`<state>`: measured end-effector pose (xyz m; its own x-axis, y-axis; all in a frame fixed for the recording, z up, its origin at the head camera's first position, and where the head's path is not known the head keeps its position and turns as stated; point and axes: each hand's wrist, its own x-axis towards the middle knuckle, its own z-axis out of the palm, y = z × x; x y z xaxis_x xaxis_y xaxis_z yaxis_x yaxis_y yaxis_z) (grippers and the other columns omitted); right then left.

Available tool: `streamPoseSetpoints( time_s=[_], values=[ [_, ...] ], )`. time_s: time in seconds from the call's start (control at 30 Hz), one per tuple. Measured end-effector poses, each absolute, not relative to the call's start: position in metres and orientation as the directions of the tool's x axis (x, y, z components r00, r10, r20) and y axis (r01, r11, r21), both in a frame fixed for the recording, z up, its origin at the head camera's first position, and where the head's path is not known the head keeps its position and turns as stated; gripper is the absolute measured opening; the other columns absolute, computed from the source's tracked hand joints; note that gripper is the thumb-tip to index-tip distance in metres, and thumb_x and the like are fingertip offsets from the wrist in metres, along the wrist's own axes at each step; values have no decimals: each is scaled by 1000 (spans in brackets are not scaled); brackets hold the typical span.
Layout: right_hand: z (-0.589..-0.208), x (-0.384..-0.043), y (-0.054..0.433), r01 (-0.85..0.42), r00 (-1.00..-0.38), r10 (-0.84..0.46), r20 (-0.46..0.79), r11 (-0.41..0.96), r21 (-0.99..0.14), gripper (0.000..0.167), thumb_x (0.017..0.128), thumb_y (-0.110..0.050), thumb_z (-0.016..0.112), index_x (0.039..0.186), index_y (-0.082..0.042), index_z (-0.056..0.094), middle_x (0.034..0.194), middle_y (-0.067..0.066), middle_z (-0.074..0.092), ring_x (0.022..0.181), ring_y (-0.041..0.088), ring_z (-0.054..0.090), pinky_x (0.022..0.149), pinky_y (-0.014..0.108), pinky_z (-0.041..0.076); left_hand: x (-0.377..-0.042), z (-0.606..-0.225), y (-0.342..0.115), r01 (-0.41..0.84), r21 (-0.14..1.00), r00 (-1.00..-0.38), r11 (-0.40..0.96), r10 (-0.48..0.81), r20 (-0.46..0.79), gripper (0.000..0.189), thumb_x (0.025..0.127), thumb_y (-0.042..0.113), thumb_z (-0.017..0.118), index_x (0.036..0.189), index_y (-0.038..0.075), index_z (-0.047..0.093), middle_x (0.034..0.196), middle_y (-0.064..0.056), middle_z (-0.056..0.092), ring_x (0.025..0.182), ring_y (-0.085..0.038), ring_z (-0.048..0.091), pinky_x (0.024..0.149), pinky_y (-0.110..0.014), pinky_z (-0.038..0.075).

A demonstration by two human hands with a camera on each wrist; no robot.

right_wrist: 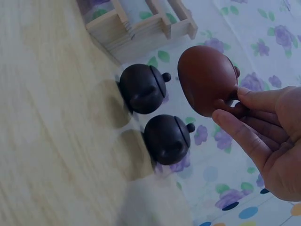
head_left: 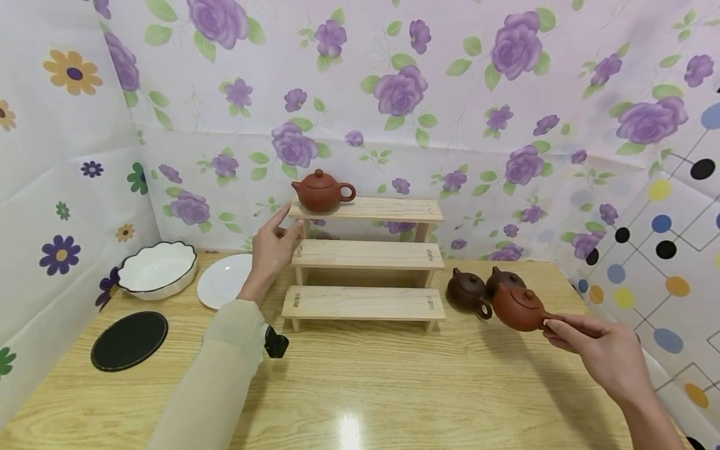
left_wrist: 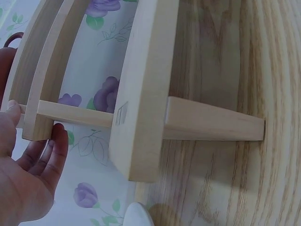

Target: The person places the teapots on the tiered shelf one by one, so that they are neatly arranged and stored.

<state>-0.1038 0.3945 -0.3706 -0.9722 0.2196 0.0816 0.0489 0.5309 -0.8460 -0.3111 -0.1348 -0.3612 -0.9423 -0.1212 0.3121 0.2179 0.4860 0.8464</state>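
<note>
A three-tier wooden shelf stands on the table, and a reddish-brown teapot sits on its top board at the left end. My left hand holds the shelf's upper left end; in the left wrist view the thumb and fingers lie against the board ends. With my right hand I pinch the handle of a second reddish-brown teapot, lifted above the table on the right. Behind it are two dark brown teapots on the table beside the shelf; one is partly hidden in the head view.
Left of the shelf are a white scalloped bowl with a dark rim, a white plate partly behind my arm, and a round black mat. Flowered cloth covers the back wall, and dotted cloth hangs at the right.
</note>
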Motion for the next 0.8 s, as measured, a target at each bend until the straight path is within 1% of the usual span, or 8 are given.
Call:
streamPoseSetpoints(
  time_s=[0.1,0.27,0.43,0.57,0.7,0.8],
  values=[
    [-365,-108,390,37,-975,206,82,517,-855,46,102,-31,73,128,7,73,98,-7,82,88,6,79,77,24,62,-311,-361,-135,214,845,-943,489,-121,309,57,106,42,63,160,33,48,95,-18,76,62,-12,57,56,-27,45],
    [-357,-118,383,1,-985,156,73,427,-904,42,101,-27,74,128,6,73,100,-8,82,90,10,80,79,27,63,-311,-362,-134,212,854,-948,475,-112,297,57,107,42,62,160,34,47,94,-17,75,57,-10,54,53,-26,44],
    [-351,-130,375,-60,-989,109,104,349,-935,36,101,-21,75,127,4,75,101,-9,81,90,12,80,79,27,63,-310,-363,-134,217,859,-948,463,-110,299,56,106,42,63,160,34,48,93,-16,75,54,-9,53,52,-26,44],
    [-345,-140,366,-92,-986,95,136,373,-923,38,101,-22,75,128,4,74,101,-9,81,90,11,80,79,26,63,-310,-362,-134,214,863,-949,458,-112,295,57,106,43,63,160,34,48,93,-15,74,55,-10,54,53,-26,44],
    [-339,-147,359,-82,-988,83,130,431,-898,46,102,-29,73,133,5,71,104,-9,81,92,10,80,82,23,62,-310,-361,-135,211,862,-950,461,-113,292,57,106,43,62,160,34,47,94,-16,75,55,-10,54,53,-26,44],
    [-335,-153,356,-90,-990,62,128,426,-900,49,102,-31,73,134,6,69,106,-8,81,94,10,80,83,23,61,-310,-361,-135,210,863,-950,459,-114,291,57,106,43,62,160,35,47,94,-16,75,54,-9,53,53,-25,44]
  ],
)
